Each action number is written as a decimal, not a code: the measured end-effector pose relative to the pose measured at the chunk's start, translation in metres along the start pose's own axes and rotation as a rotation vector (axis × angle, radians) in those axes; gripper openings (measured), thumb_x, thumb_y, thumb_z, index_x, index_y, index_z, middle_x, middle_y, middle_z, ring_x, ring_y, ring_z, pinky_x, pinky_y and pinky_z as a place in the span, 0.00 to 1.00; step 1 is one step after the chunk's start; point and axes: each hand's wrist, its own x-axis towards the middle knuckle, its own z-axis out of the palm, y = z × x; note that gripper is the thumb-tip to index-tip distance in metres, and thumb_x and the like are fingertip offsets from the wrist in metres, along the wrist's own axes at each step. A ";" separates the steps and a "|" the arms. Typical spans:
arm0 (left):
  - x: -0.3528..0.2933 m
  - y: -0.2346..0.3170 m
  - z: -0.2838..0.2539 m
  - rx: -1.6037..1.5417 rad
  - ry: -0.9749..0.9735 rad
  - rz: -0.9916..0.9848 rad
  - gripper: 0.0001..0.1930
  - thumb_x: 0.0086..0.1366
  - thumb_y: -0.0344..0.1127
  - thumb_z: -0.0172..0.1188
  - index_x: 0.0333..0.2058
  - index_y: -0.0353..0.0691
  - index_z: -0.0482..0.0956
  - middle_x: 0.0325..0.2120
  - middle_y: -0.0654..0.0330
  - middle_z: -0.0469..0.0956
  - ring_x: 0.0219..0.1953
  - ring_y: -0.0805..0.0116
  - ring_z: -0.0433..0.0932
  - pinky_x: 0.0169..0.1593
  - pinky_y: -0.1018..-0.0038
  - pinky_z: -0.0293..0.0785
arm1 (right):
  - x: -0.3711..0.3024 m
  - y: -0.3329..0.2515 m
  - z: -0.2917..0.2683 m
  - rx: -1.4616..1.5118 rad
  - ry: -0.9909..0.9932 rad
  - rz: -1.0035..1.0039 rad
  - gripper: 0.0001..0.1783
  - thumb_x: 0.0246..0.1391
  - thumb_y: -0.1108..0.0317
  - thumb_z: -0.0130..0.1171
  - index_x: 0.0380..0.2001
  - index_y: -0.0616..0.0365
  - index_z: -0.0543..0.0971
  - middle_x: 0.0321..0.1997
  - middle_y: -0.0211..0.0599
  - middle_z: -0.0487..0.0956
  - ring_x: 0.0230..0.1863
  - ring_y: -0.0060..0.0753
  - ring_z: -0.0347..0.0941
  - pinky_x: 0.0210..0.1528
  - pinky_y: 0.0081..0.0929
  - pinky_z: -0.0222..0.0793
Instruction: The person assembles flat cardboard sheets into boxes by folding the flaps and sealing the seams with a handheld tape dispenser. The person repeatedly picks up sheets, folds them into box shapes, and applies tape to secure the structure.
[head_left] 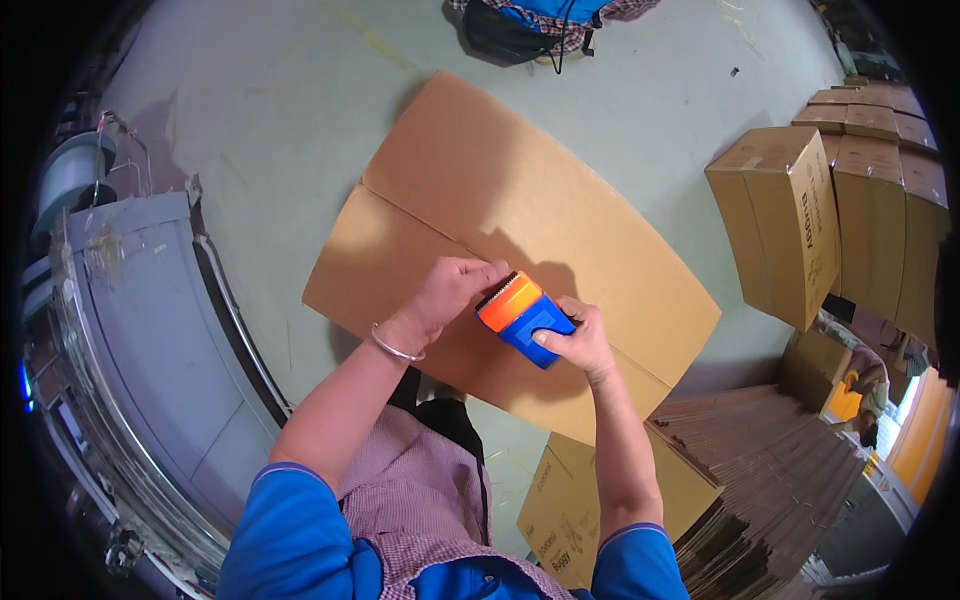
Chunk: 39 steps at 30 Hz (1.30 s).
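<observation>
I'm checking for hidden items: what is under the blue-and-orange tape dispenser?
The brown cardboard carton shows around the tape dispenser; the patch directly behind it and the right hand gripping it is covered.

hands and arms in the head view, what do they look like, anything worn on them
The left hand and right hand are both ungloved. A slim, rounded, silver-coloured bangle circles the left wrist; none shows on the right. The left sleeve and right sleeve are short and bright blue, with a thin contrasting line at each hem, leaving the forearms uncovered.
</observation>
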 end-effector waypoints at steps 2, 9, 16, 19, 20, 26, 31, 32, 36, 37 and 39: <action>-0.001 0.003 -0.001 -0.023 -0.010 -0.051 0.17 0.67 0.43 0.57 0.43 0.33 0.81 0.36 0.60 0.81 0.38 0.73 0.79 0.48 0.75 0.74 | -0.001 0.001 0.001 0.028 -0.004 -0.002 0.21 0.34 0.58 0.73 0.22 0.62 0.75 0.21 0.26 0.70 0.26 0.18 0.64 0.29 0.22 0.64; 0.012 -0.003 0.003 -0.181 0.072 -0.137 0.08 0.65 0.34 0.58 0.36 0.35 0.81 0.29 0.63 0.80 0.32 0.77 0.77 0.38 0.79 0.74 | -0.004 -0.008 -0.002 -0.008 -0.015 0.021 0.23 0.33 0.58 0.75 0.26 0.63 0.76 0.22 0.27 0.71 0.26 0.20 0.66 0.31 0.23 0.66; 0.021 0.044 -0.100 -0.170 0.635 0.228 0.03 0.60 0.24 0.53 0.29 0.39 0.74 0.19 0.68 0.68 0.19 0.78 0.65 0.24 0.81 0.62 | 0.024 -0.083 0.018 -0.204 -0.080 0.131 0.29 0.31 0.56 0.75 0.35 0.67 0.80 0.31 0.45 0.82 0.32 0.32 0.80 0.39 0.30 0.76; 0.029 0.083 -0.217 0.136 0.924 0.517 0.05 0.64 0.32 0.54 0.29 0.40 0.75 0.20 0.69 0.68 0.23 0.80 0.62 0.28 0.78 0.60 | 0.062 -0.119 0.040 -0.402 -0.122 0.280 0.31 0.31 0.50 0.73 0.33 0.67 0.81 0.29 0.47 0.82 0.31 0.35 0.80 0.39 0.30 0.76; 0.036 0.081 -0.251 0.212 0.968 0.495 0.08 0.66 0.35 0.54 0.30 0.38 0.76 0.22 0.68 0.71 0.26 0.78 0.66 0.31 0.77 0.64 | 0.075 -0.135 0.052 -0.495 -0.122 0.310 0.32 0.31 0.46 0.70 0.32 0.66 0.81 0.28 0.46 0.82 0.32 0.38 0.80 0.38 0.31 0.76; 0.110 -0.026 -0.345 0.942 0.936 0.401 0.11 0.69 0.35 0.44 0.35 0.39 0.75 0.34 0.58 0.77 0.38 0.67 0.73 0.49 0.63 0.70 | 0.116 -0.148 0.078 -0.701 -0.222 0.486 0.31 0.36 0.39 0.67 0.28 0.60 0.83 0.31 0.45 0.82 0.35 0.41 0.80 0.40 0.33 0.76; 0.138 -0.088 -0.391 0.046 0.439 -0.105 0.31 0.72 0.53 0.35 0.63 0.34 0.60 0.62 0.52 0.63 0.62 0.59 0.62 0.63 0.63 0.60 | 0.123 -0.137 0.092 -0.687 -0.173 0.349 0.28 0.35 0.43 0.68 0.25 0.61 0.82 0.29 0.46 0.82 0.35 0.44 0.80 0.42 0.35 0.76; 0.138 -0.081 -0.394 0.217 0.548 -0.104 0.30 0.72 0.51 0.38 0.63 0.34 0.60 0.62 0.50 0.62 0.62 0.56 0.62 0.63 0.63 0.59 | 0.126 -0.134 0.095 -0.685 -0.169 0.349 0.27 0.35 0.44 0.68 0.26 0.61 0.82 0.29 0.46 0.82 0.35 0.44 0.80 0.42 0.34 0.76; 0.096 -0.009 -0.294 1.180 0.643 0.211 0.27 0.69 0.38 0.49 0.64 0.35 0.58 0.62 0.45 0.60 0.64 0.48 0.59 0.65 0.61 0.55 | 0.110 -0.117 0.082 -0.595 -0.129 0.405 0.25 0.36 0.46 0.67 0.26 0.61 0.83 0.30 0.46 0.82 0.35 0.43 0.80 0.43 0.34 0.75; 0.082 0.003 -0.283 1.154 0.665 0.415 0.28 0.67 0.35 0.50 0.64 0.36 0.57 0.63 0.45 0.59 0.65 0.47 0.58 0.66 0.61 0.54 | 0.111 -0.121 0.085 -0.589 -0.119 0.390 0.25 0.36 0.47 0.67 0.26 0.61 0.83 0.30 0.46 0.82 0.35 0.43 0.80 0.43 0.33 0.75; 0.057 0.024 -0.238 1.254 0.614 0.666 0.30 0.66 0.32 0.51 0.65 0.38 0.55 0.64 0.46 0.58 0.66 0.48 0.55 0.66 0.60 0.53 | 0.111 -0.125 0.090 -0.585 -0.091 0.359 0.24 0.36 0.48 0.67 0.26 0.61 0.83 0.29 0.46 0.82 0.35 0.43 0.80 0.43 0.33 0.75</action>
